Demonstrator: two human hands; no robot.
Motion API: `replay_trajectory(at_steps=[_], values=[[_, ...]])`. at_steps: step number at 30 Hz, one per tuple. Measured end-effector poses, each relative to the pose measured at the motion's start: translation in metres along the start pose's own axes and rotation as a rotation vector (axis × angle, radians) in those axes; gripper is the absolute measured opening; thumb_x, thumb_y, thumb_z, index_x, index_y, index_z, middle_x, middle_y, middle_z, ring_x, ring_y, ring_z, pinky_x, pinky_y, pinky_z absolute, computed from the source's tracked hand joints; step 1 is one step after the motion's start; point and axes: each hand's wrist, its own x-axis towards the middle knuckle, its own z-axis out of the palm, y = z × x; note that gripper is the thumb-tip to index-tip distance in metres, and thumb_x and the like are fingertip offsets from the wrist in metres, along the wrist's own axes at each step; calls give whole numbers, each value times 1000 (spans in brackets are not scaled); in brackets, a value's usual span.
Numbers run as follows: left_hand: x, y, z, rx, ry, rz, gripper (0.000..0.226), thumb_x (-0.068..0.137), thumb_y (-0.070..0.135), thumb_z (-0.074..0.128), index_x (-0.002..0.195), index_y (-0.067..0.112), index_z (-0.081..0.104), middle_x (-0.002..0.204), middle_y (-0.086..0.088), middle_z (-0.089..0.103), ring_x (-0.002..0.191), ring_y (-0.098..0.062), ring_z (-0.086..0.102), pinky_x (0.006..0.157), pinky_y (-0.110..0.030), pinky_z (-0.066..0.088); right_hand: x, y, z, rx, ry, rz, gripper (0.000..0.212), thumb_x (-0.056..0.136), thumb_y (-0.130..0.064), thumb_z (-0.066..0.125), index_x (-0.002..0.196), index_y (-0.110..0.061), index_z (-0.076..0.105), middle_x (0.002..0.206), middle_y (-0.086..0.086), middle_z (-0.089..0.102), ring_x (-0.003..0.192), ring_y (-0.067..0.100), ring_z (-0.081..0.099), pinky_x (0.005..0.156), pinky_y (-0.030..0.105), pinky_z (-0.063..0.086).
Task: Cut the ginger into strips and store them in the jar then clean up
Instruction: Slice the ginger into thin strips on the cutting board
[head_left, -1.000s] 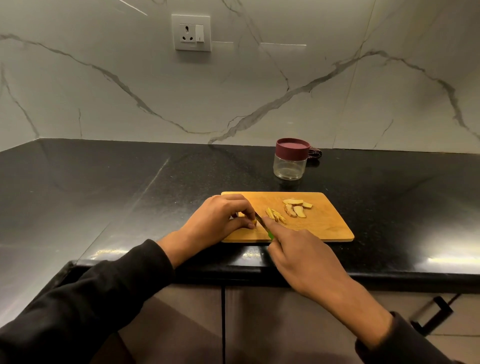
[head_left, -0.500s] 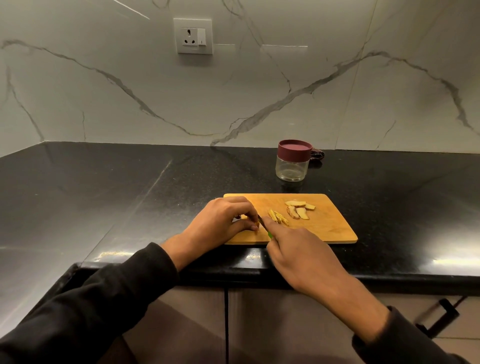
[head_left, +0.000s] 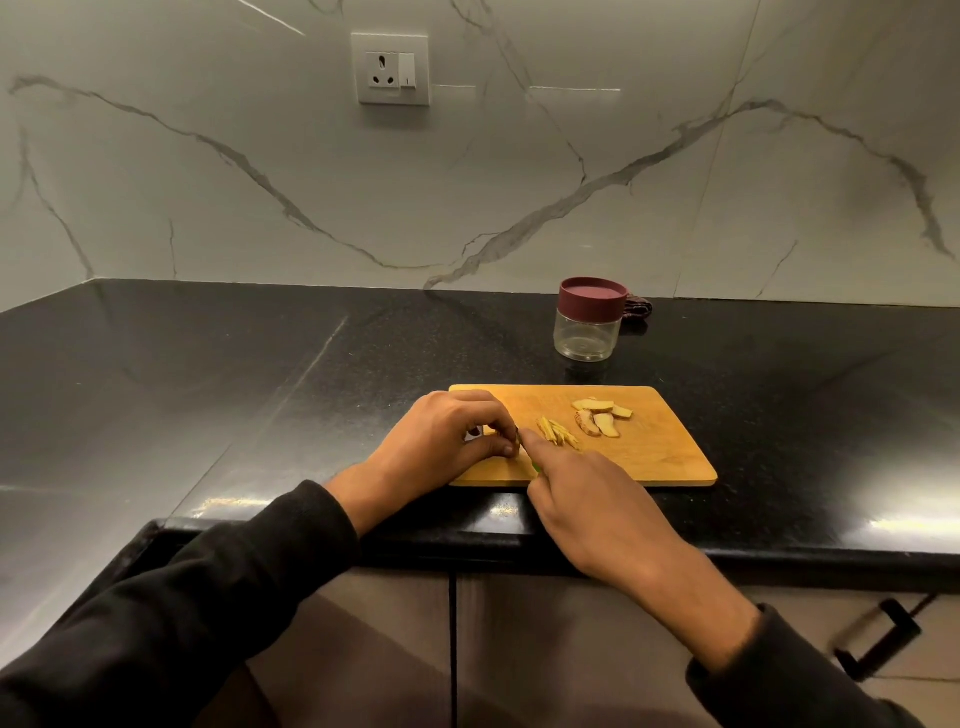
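A ginger piece (head_left: 491, 430) is pinned under the curled left hand (head_left: 447, 441) at the wooden cutting board (head_left: 649, 457)'s left end, the knife is almost hidden in the closed right hand (head_left: 597, 509) — only a green handle sliver shows — while strips (head_left: 558, 432), slices (head_left: 600, 418) and the lidded jar (head_left: 589, 326) stay in plain view.

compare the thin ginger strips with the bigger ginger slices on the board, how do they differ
The ginger strips are thin, pale yellow sticks; the ginger slices are broad, flat pieces, some with brownish skin. The strips lie bunched near the right hand; the slices lie further right, apart from both hands. The strips look finished; the slices are not yet cut into strips. Both rest on the cutting board.
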Motion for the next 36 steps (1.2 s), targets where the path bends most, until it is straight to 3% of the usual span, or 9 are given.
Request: replay_trajectory(at_steps=[3, 5, 8, 17, 20, 22, 28, 31, 36], values=[[0, 0, 0, -11, 14, -4, 5, 87, 23, 78, 91, 22, 76, 93, 13, 71, 81, 3, 58, 73, -9, 45, -4, -1, 2, -9, 5, 3, 57, 106, -29, 34, 159, -36, 13, 97, -1, 56, 82, 14, 49, 71, 32, 39], [0, 0, 1, -13, 16, -6, 6, 87, 24, 78, 92, 21, 76, 94, 12, 71, 82, 1, 60, 74, -14, 49, -7, -2, 4, -15, 10, 5, 58, 106, -29, 34, 159, -35, 12, 91, -2, 53, 79, 12, 49, 69, 32, 38], [0, -1, 0, -16, 24, 3, 7, 87, 24, 78, 92, 20, 77, 94, 12, 72, 83, 1, 62, 75, -21, 53, -6, -3, 3, -11, 3, 12, 58, 107, -29, 34, 160, -34, 11, 91, -2, 54, 81, 13, 51, 70, 32, 40], [-1, -2, 0, -13, 13, 1, 11, 88, 30, 76, 93, 20, 76, 94, 12, 70, 85, -1, 64, 76, -25, 55, -21, -7, 4, -69, 16, 20, 59, 106, -31, 34, 160, -33, 8, 82, -6, 46, 74, 12, 45, 60, 31, 32], [0, -2, 0, -12, 6, -1, 12, 88, 30, 76, 93, 20, 76, 94, 12, 70, 84, -2, 64, 75, -27, 55, -34, -6, 6, -100, 2, 29, 61, 106, -31, 33, 160, -34, 4, 90, -3, 49, 78, 16, 44, 65, 33, 33], [0, -2, 0, -10, 4, -5, 12, 88, 31, 76, 94, 21, 76, 95, 12, 70, 84, -3, 65, 75, -27, 55, -44, -6, 6, -141, -5, 30, 62, 105, -32, 33, 159, -36, 1, 93, -1, 52, 78, 18, 43, 65, 34, 32], [1, -3, 0, -37, -2, -19, 12, 87, 33, 76, 92, 23, 75, 94, 14, 70, 86, 0, 64, 75, -20, 54, -54, -7, 3, -296, -2, 75, 64, 106, -31, 30, 157, -41, -7, 74, -4, 36, 71, 19, 41, 63, 35, 33], [1, -4, -1, -44, 1, -20, 14, 87, 35, 76, 93, 23, 74, 95, 14, 70, 87, 2, 62, 75, -15, 51, -56, -6, -1, -374, 18, 87, 64, 107, -30, 29, 156, -42, -10, 74, -3, 35, 66, 18, 40, 62, 35, 35], [1, -6, -1, -46, -26, -21, 19, 89, 35, 73, 103, 23, 76, 103, 13, 70, 91, 2, 62, 80, -13, 50, -60, 0, -4, -412, 47, 121, 64, 107, -33, 28, 156, -42, -13, 75, -4, 40, 62, 15, 38, 50, 31, 26]])
